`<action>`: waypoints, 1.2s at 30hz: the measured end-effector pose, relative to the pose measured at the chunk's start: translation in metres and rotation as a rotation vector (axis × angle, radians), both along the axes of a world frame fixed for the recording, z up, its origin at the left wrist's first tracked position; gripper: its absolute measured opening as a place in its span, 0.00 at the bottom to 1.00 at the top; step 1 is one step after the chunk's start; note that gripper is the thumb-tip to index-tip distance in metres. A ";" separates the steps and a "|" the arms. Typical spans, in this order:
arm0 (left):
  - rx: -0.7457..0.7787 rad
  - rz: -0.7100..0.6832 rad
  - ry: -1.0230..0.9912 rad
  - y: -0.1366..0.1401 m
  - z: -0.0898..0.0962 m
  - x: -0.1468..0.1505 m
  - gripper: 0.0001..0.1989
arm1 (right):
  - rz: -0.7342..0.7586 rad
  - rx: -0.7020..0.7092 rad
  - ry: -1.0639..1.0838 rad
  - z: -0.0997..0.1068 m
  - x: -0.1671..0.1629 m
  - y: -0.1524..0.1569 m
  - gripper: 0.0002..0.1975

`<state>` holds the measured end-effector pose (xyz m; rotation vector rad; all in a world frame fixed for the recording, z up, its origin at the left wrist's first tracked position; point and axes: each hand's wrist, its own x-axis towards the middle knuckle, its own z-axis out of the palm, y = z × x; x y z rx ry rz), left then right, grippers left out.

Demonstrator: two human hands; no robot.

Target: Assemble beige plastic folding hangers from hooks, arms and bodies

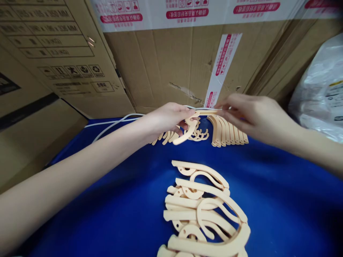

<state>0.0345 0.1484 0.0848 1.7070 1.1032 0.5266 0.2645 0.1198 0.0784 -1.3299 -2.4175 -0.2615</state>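
In front of the cardboard, my left hand (171, 116) pinches a cream plastic folding hanger (186, 135), one curved arm pointing down toward me. My right hand (249, 112) is closed at the far right end of the same hanger's straight upper part; its fingertips partly hide that end. Beneath the hands lie loose hanger hooks (199, 135). A neat row of hanger arms (227, 132) stands to their right, and more hanger arms (167, 136) lie partly hidden under my left hand. Closer to me, a pile of folded hangers (209, 207) overlaps, hooks tucked among the arms.
Everything lies on a blue surface (120, 200). A large cardboard box (166, 64) walls off the back, and another printed box (66, 53) stands at the left. White cables (109, 125) run along the rear edge. A clear plastic bag (321, 82) bulges at the right.
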 end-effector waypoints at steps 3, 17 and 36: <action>0.039 0.054 0.027 0.000 0.001 0.007 0.14 | -0.104 0.020 -0.245 -0.004 -0.018 -0.003 0.20; 0.587 -0.014 0.438 0.003 0.001 0.000 0.13 | -0.030 -0.244 -0.072 -0.004 -0.034 0.019 0.16; 0.648 0.060 0.846 0.038 -0.028 -0.042 0.13 | 0.021 0.139 -0.350 -0.046 0.051 0.006 0.10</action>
